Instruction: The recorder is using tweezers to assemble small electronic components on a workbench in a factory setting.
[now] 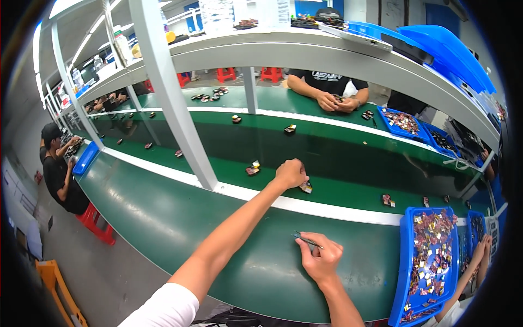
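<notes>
My left hand [292, 174] reaches out over the dark green conveyor belt [338, 158], its fingers curled closed. At its fingertips is a small black part with a pink and yellow label [306, 187], partly covered by the hand. Above the green bench top [261, 250], my right hand [321, 257] grips a pair of tweezers [309, 240], tips pointing up and left. Left of my left hand, another similar small part [253, 168] lies on the belt. Further small parts [388, 200] lie on it to the right.
At my right stands a blue tray [407, 256] full of small pink and yellow pieces. A grey post [174, 98] and overhead shelf [305, 52] frame the belt. Across it, a co-worker's hands [338, 102] handle something small. Another co-worker's hands [480, 250] show at far right.
</notes>
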A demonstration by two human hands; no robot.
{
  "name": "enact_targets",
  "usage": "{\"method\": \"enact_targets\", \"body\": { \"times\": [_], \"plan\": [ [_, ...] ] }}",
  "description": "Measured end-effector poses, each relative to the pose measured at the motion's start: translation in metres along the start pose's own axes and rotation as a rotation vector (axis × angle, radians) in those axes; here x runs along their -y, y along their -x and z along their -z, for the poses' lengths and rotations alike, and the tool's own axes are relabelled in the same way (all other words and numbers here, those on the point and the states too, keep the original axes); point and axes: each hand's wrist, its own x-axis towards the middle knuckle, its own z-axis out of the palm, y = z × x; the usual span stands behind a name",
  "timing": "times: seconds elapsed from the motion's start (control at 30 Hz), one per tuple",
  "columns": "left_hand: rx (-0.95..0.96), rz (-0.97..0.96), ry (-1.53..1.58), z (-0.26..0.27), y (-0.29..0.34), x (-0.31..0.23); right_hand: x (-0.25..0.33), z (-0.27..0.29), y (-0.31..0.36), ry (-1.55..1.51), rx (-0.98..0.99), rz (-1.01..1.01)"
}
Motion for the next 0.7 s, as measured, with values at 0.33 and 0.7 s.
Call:
{"method": "enact_targets", "body": {
  "times": [0.33,0.7],
  "plan": [
    [-0.097,-0.074,0.189,0.018,0.033,0.019,0.0,-0.006,-0.001,-0.023,0.02,0.033],
    [0.037,0.182,0.872,0.028,0.166,0.004,-0.001,0.003,0.002,-0.321,0.1,-0.378]
  ]
}}
